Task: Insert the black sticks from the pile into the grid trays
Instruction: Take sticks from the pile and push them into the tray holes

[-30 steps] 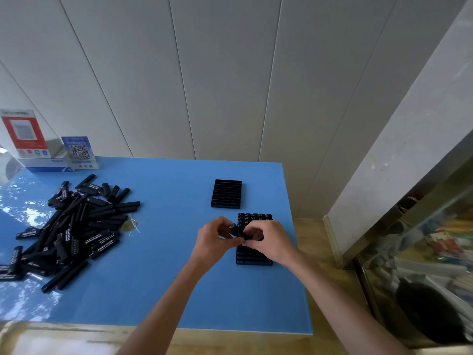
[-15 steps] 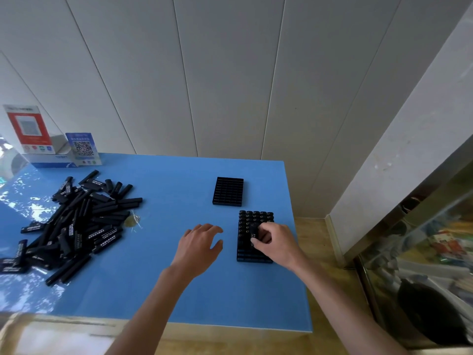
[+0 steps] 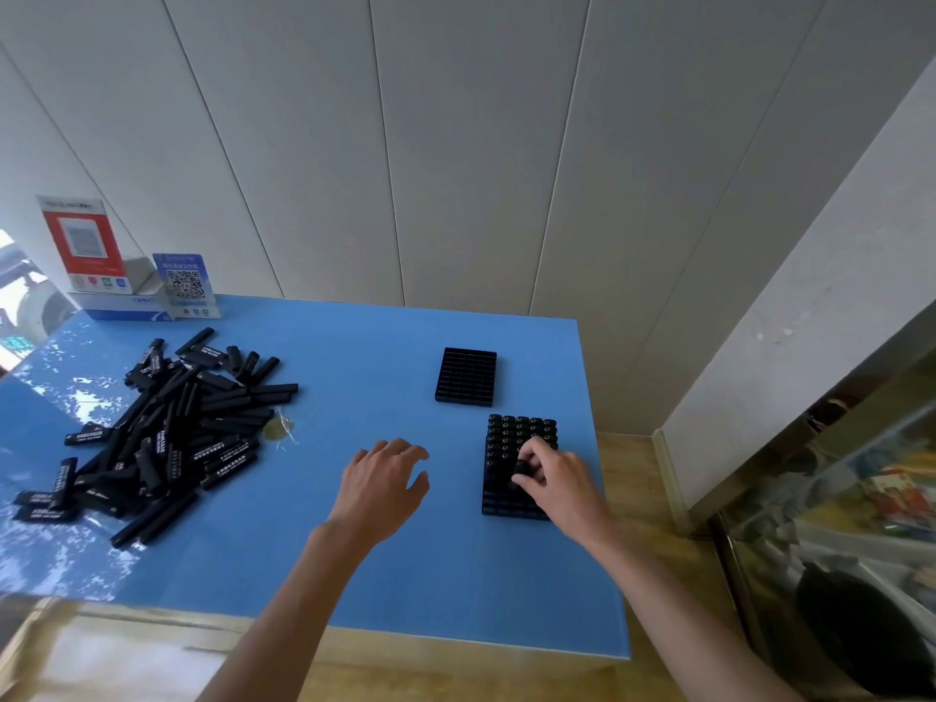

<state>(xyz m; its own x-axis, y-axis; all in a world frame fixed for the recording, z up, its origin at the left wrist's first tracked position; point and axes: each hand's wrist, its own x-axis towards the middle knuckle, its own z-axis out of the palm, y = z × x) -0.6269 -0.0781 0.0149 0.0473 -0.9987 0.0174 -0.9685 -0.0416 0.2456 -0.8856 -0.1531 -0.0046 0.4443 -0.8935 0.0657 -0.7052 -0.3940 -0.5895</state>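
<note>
A loose pile of black sticks with white lettering lies on the left of the blue table. Two black grid trays sit to the right. The far tray shows only open cells. The near tray has sticks standing in its far rows. My right hand is over the near tray's middle and pinches the top of a black stick standing in it. My left hand hovers over the table left of that tray, fingers spread and holding nothing.
Two QR-code signs stand on a white box at the table's back left, against the panelled wall. A small clear wrapper lies beside the pile. The table's right edge drops to a wooden floor; a glass cabinet stands at right.
Both hands were together over the near tray a second ago. The left hand has let go and moved left, opening. The right hand stayed on the tray, lowering a stick into it.
</note>
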